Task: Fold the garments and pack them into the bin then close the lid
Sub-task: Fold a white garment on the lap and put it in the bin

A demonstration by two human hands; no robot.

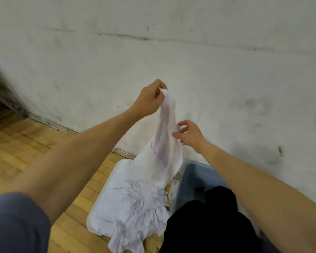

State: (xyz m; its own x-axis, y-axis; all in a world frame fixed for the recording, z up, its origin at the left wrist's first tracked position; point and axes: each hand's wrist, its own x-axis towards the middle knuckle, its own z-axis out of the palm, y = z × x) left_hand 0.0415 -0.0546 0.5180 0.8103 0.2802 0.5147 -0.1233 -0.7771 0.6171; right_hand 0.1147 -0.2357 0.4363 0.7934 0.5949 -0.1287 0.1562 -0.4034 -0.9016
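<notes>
My left hand pinches the top of a white garment and holds it up in front of the wall. The cloth hangs down and its lower part lies crumpled on a white lid flat on the floor. My right hand touches the hanging cloth at its right edge, fingers spread, with no clear grip. A blue-grey bin stands to the right of the lid. A black garment hangs over the bin's near rim and hides much of its inside.
A scuffed white wall rises directly behind the lid and the bin. Wooden floor stretches out to the left. A dark metal frame stands at the far left by the wall.
</notes>
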